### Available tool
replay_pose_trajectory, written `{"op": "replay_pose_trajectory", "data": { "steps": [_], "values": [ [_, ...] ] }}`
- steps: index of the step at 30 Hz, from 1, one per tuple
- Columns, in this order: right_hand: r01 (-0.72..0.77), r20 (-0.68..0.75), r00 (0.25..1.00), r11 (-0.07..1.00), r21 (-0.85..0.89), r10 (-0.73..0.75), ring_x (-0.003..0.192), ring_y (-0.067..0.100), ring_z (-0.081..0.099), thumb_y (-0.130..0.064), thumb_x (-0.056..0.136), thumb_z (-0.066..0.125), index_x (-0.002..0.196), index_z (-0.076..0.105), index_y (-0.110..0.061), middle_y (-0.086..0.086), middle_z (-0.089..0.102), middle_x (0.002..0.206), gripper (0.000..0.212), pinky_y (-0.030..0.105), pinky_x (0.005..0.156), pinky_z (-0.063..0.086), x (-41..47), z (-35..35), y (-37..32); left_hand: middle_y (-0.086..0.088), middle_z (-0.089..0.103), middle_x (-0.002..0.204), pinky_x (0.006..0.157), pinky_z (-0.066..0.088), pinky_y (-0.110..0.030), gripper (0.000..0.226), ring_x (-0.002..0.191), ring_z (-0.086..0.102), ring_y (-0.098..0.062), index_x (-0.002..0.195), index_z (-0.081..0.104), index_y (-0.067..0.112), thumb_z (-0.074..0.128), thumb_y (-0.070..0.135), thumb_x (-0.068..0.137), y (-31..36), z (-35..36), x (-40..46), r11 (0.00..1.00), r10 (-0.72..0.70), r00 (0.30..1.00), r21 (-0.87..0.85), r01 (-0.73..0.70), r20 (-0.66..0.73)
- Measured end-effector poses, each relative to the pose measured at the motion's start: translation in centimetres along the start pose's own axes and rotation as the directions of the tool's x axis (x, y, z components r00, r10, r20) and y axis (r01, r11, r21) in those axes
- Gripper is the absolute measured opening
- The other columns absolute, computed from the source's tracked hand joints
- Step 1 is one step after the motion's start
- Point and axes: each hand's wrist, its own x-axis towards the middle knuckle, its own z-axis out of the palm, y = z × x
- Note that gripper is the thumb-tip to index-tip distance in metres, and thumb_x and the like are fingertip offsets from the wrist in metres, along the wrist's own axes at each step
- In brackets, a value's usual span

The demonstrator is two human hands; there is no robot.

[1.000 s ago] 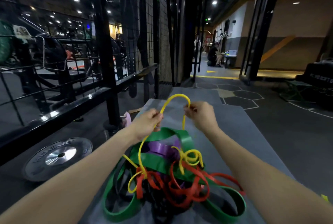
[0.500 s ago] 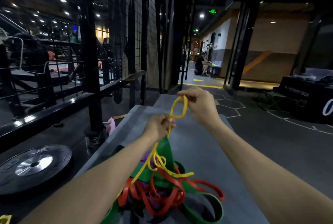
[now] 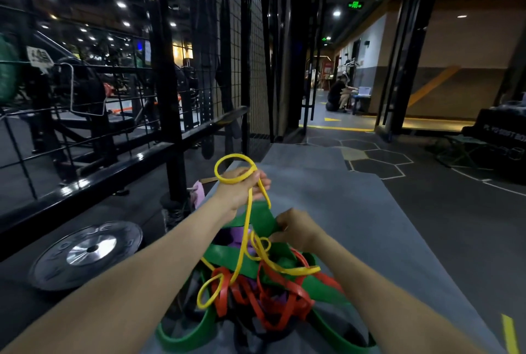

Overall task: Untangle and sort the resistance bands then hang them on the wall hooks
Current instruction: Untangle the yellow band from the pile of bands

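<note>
Nearest, a tangled heap of flat rubber resistance bands lies on a long grey mat (image 3: 355,211) that runs away down the middle of the floor: wide green bands (image 3: 182,338) loop out at the near edge, thinner red bands (image 3: 273,302) knot together in the middle, and a bit of purple band (image 3: 242,238) shows at the far side of the heap. A thin yellow rubber band (image 3: 244,242) winds through the pile and rises out of it. Just beyond the heap, the right hand (image 3: 296,229) is lowered with its fingers curled, pinching at the bands where green and yellow meet; exactly which strand it has I cannot tell. Farther and slightly left, the left hand (image 3: 242,188) is raised above the pile, fingers closed round the yellow band, a loop of which stands up over the knuckles while two strands trail down into the tangle. To the left on the dark floor lies a round black weight plate with a silver hub (image 3: 85,254). Behind it stands a black metal rack with wire mesh panels (image 3: 168,83). Far off on the right, a seated person (image 3: 338,94) is beside a small table in a lit corridor.
</note>
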Motion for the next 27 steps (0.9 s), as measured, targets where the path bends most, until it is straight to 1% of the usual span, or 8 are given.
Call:
{"op": "replay_pose_trajectory", "data": {
  "steps": [3,8,11,13,15,19,23,27],
  "values": [
    [-0.047,-0.036,0.998,0.997,-0.064,0.045,0.076,0.020,0.049,-0.022,0.078,0.071,0.060,0.055,-0.014,0.006,0.051,0.064,0.025,0.026,0.062,0.032,-0.1,-1.1,0.9,-0.007,0.063,0.082,0.063,0.055,-0.019,0.024,0.075,0.064,-0.012,0.081,0.056,0.009,0.040,0.009,0.098,1.1,-0.3,0.1,0.995,-0.015,0.998,-0.104,0.009,-0.060],
    [-0.040,0.022,0.999,0.998,-0.039,0.041,0.065,0.014,0.045,-0.021,0.077,0.073,0.063,0.056,-0.011,0.006,0.050,0.067,0.024,0.025,0.057,0.032,0.0,-1.4,1.5,-0.010,0.061,0.082,0.072,0.052,-0.027,0.027,0.079,0.061,-0.019,0.079,0.054,0.004,0.036,0.007,0.099,3.6,0.2,0.8,0.918,-0.034,0.987,-0.396,-0.031,-0.156],
    [-0.039,0.086,0.996,0.921,0.388,0.006,0.057,0.006,0.049,-0.016,0.086,0.065,0.080,0.065,-0.007,-0.001,0.058,0.063,0.011,0.012,0.049,0.037,-0.5,-1.4,0.8,-0.010,0.062,0.084,0.074,0.051,-0.029,0.026,0.081,0.062,-0.020,0.081,0.054,0.003,0.036,0.007,0.099,3.1,0.2,0.3,0.907,-0.065,0.992,-0.421,0.014,-0.106],
    [-0.076,0.131,0.991,0.814,0.576,0.000,0.049,0.002,0.054,-0.015,0.094,0.052,0.079,0.062,-0.008,-0.007,0.063,0.056,0.019,0.009,0.046,0.038,-0.6,-0.9,0.0,-0.010,0.063,0.084,0.077,0.052,-0.029,0.025,0.082,0.063,-0.020,0.082,0.055,0.003,0.037,0.008,0.099,2.7,0.2,0.0,0.909,-0.081,0.993,-0.416,0.038,-0.086],
    [-0.067,0.149,0.989,0.826,0.559,-0.020,0.047,0.002,0.054,-0.013,0.097,0.046,0.084,0.059,-0.008,-0.003,0.060,0.061,0.019,0.012,0.049,0.041,-0.1,-0.1,-0.6,-0.009,0.063,0.083,0.076,0.052,-0.027,0.025,0.081,0.064,-0.019,0.083,0.056,0.004,0.037,0.008,0.099,2.5,0.1,-0.2,0.909,-0.083,0.992,-0.416,0.039,-0.089],
    [-0.032,0.112,0.993,0.853,0.520,-0.031,0.052,0.006,0.053,-0.018,0.096,0.050,0.125,0.051,-0.007,-0.001,0.056,0.071,0.032,0.012,0.047,0.040,0.4,1.0,-1.4,-0.008,0.063,0.085,0.073,0.053,-0.025,0.024,0.080,0.064,-0.016,0.083,0.055,0.004,0.037,0.008,0.099,2.7,-0.2,-0.4,0.901,-0.078,0.993,-0.432,0.031,-0.091],
    [-0.010,0.142,0.984,0.769,0.639,-0.105,0.042,0.000,0.053,-0.008,0.092,0.054,0.089,0.052,-0.010,0.003,0.053,0.065,0.005,0.010,0.042,0.039,0.2,1.2,-1.2,-0.008,0.063,0.086,0.073,0.051,-0.025,0.024,0.082,0.064,-0.017,0.084,0.055,0.005,0.037,0.009,0.099,2.7,-0.9,-0.5,0.894,-0.083,0.992,-0.446,0.032,-0.096],
    [0.010,0.026,0.999,0.725,0.689,-0.039,0.037,-0.001,0.052,0.003,0.088,0.056,0.068,0.046,-0.007,0.011,0.049,0.061,0.025,0.010,0.040,0.039,0.2,0.6,-0.4,-0.006,0.064,0.084,0.067,0.052,-0.023,0.024,0.080,0.064,-0.015,0.084,0.055,0.007,0.037,0.011,0.099,2.4,-1.6,-0.7,0.924,-0.089,0.988,-0.381,0.035,-0.125]
  ]
}}
